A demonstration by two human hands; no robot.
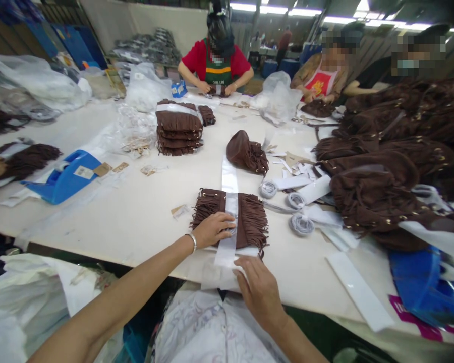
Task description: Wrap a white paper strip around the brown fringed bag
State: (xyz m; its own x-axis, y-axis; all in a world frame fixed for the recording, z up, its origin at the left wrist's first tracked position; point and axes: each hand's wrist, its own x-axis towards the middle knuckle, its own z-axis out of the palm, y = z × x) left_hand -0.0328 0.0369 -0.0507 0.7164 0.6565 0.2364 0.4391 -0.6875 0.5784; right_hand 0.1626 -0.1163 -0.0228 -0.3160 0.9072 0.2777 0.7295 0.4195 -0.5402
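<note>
A brown fringed bag (249, 217) lies flat near the table's front edge, with a white paper strip (230, 201) running across its middle from far to near. My left hand (214, 229) rests on the bag, fingers flat, pressing the strip down. At the table edge, my right hand (259, 287) has its fingers closed on the near end of the strip. A silver bangle (192, 242) sits on my left wrist.
A stack of banded brown bags (178, 128) and a single brown bag (245, 151) lie farther back. A large heap of brown bags (393, 166) fills the right side beside rolled white strips (298, 199). Blue tape dispenser (66, 176) at left. Several people work across the table (136, 217).
</note>
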